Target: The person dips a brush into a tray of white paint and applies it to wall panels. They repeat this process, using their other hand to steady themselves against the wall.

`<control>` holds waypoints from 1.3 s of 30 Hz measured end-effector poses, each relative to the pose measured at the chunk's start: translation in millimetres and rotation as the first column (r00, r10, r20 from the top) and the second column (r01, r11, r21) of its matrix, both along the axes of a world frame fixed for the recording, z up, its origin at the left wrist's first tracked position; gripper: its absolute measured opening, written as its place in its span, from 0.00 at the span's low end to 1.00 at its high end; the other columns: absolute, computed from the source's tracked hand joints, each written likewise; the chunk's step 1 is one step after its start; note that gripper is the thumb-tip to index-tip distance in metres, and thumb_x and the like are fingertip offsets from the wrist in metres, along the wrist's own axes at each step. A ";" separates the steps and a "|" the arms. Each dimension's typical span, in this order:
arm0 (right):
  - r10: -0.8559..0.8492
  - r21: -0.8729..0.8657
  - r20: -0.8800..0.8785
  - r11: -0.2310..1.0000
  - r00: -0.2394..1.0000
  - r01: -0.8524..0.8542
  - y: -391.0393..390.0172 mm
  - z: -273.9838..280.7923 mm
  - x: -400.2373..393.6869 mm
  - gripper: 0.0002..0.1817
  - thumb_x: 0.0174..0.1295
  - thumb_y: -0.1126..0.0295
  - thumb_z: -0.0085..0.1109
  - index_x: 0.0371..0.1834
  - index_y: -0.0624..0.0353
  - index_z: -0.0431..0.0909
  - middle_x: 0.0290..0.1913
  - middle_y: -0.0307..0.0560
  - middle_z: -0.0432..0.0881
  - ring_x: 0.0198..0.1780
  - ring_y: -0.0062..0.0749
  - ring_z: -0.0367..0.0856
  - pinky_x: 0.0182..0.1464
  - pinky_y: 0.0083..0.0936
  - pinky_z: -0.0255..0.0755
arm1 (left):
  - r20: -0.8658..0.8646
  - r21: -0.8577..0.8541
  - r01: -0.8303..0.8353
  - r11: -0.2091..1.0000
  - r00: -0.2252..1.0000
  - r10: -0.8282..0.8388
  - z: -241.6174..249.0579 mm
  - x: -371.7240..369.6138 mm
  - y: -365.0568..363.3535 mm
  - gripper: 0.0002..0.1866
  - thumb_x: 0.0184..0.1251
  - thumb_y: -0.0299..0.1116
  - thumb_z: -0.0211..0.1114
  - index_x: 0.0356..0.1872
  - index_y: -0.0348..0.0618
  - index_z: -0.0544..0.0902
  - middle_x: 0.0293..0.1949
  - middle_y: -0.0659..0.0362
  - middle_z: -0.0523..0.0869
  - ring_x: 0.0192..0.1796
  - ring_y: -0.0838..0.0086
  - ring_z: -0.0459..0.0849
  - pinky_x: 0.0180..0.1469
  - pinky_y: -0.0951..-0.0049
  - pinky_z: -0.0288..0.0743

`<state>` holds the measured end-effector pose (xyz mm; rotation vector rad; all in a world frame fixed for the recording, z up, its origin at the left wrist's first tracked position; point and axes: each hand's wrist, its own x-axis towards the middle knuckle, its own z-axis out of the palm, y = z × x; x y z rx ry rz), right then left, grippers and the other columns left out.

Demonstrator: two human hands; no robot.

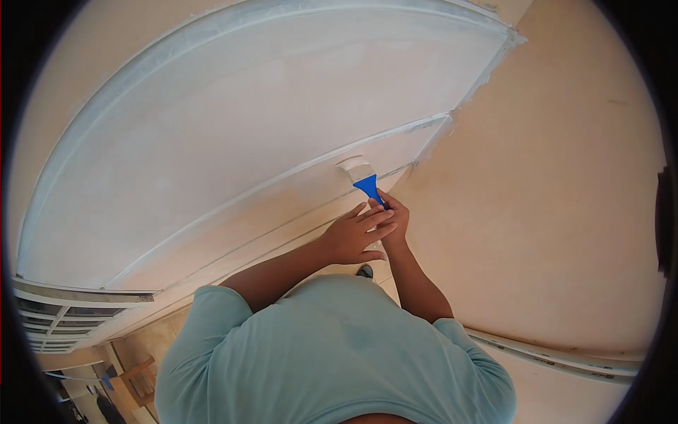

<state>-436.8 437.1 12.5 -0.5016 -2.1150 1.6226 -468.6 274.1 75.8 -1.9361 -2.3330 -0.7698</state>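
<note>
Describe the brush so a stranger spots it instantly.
Find the big whitish arched panel, then the left hand and right hand below it. From the right hand juts a wide brush, its vivid blue handle unlike the pale panel or teal shirt.

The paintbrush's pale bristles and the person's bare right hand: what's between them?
In the head view: a pale greyish band, then the flared blue handle the right hand holds.
</note>
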 end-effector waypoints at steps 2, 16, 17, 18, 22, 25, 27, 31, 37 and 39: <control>-0.025 -0.029 -0.023 0.999 0.999 0.024 -3.7 1.4 4.9 0.20 0.62 0.77 0.67 0.58 0.68 0.80 0.39 0.41 0.86 0.35 0.15 0.78 0.38 0.15 0.74 | -0.029 0.006 0.031 1.000 0.999 -0.031 4.0 1.7 -1.8 0.39 0.64 0.59 0.63 0.72 0.50 0.68 0.75 0.56 0.63 0.77 0.60 0.60 0.77 0.49 0.52; -0.108 -0.172 -0.198 0.982 0.974 0.074 3.1 -39.5 -8.1 0.19 0.62 0.70 0.71 0.56 0.60 0.83 0.35 0.37 0.84 0.33 0.15 0.76 0.35 0.15 0.72 | 0.043 -0.072 -0.001 0.997 0.999 0.004 -24.7 -4.1 13.3 0.37 0.63 0.61 0.63 0.68 0.49 0.74 0.75 0.56 0.64 0.76 0.60 0.62 0.76 0.45 0.54; -0.105 -0.189 -0.180 0.980 0.978 0.071 7.4 -45.0 -11.3 0.19 0.62 0.70 0.71 0.56 0.60 0.83 0.35 0.37 0.84 0.33 0.15 0.76 0.35 0.15 0.72 | 0.059 -0.090 -0.007 0.996 0.998 0.012 -29.7 -7.4 18.0 0.37 0.63 0.61 0.63 0.68 0.49 0.74 0.75 0.56 0.64 0.76 0.60 0.62 0.76 0.45 0.54; -0.101 -0.151 -0.102 0.985 0.990 0.085 10.9 -51.1 -12.0 0.19 0.62 0.70 0.71 0.56 0.60 0.83 0.35 0.39 0.84 0.33 0.16 0.77 0.36 0.16 0.73 | 0.081 -0.099 -0.022 0.995 0.996 0.030 -36.0 -9.2 21.7 0.37 0.62 0.59 0.65 0.68 0.49 0.73 0.74 0.55 0.64 0.76 0.61 0.62 0.75 0.45 0.54; -0.064 -0.154 0.092 0.985 0.994 0.078 23.8 -93.3 -12.2 0.18 0.62 0.69 0.71 0.55 0.61 0.83 0.36 0.45 0.86 0.35 0.19 0.79 0.39 0.19 0.75 | 0.180 -0.165 -0.063 0.984 0.979 0.093 -70.7 -12.2 41.1 0.38 0.60 0.56 0.68 0.69 0.50 0.72 0.73 0.55 0.66 0.76 0.60 0.62 0.75 0.45 0.56; -0.055 -0.043 0.142 0.997 0.988 0.062 32.8 -119.8 -10.3 0.18 0.62 0.68 0.71 0.55 0.60 0.84 0.35 0.44 0.87 0.33 0.19 0.80 0.38 0.19 0.75 | 0.208 -0.207 -0.080 0.975 0.970 0.124 -96.5 -12.1 51.0 0.38 0.60 0.57 0.68 0.69 0.50 0.72 0.73 0.55 0.67 0.76 0.60 0.64 0.74 0.45 0.58; -0.034 0.001 0.203 0.999 0.979 0.034 35.5 -134.8 -9.8 0.18 0.63 0.67 0.70 0.55 0.59 0.84 0.36 0.44 0.88 0.34 0.18 0.80 0.39 0.19 0.76 | 0.228 -0.211 -0.105 0.972 0.962 0.153 -109.5 -12.5 56.1 0.38 0.61 0.56 0.68 0.70 0.50 0.71 0.73 0.54 0.67 0.74 0.59 0.66 0.74 0.46 0.59; 0.000 -0.043 0.240 0.999 0.971 0.010 42.4 -153.5 -6.3 0.18 0.63 0.66 0.70 0.55 0.59 0.84 0.41 0.49 0.90 0.37 0.23 0.85 0.42 0.21 0.78 | 0.266 -0.254 -0.118 0.960 0.946 0.187 -131.8 -12.2 62.8 0.38 0.63 0.55 0.67 0.71 0.49 0.70 0.72 0.54 0.68 0.73 0.57 0.67 0.74 0.46 0.59; -0.010 0.114 0.325 0.993 0.946 -0.029 49.5 -157.6 -0.2 0.19 0.61 0.64 0.71 0.54 0.58 0.84 0.41 0.55 0.89 0.40 0.33 0.89 0.45 0.24 0.79 | 0.281 -0.284 -0.098 0.954 0.942 0.181 -141.1 -8.1 66.2 0.39 0.64 0.55 0.66 0.72 0.50 0.68 0.74 0.53 0.65 0.75 0.57 0.65 0.74 0.46 0.59; -0.021 0.131 0.317 0.991 0.948 -0.022 51.8 -157.3 -1.6 0.19 0.61 0.63 0.71 0.54 0.58 0.84 0.42 0.55 0.89 0.40 0.34 0.89 0.45 0.25 0.79 | 0.273 -0.280 -0.098 0.955 0.946 0.178 -136.7 -8.4 68.1 0.39 0.64 0.55 0.66 0.73 0.50 0.67 0.74 0.53 0.65 0.75 0.58 0.64 0.74 0.47 0.59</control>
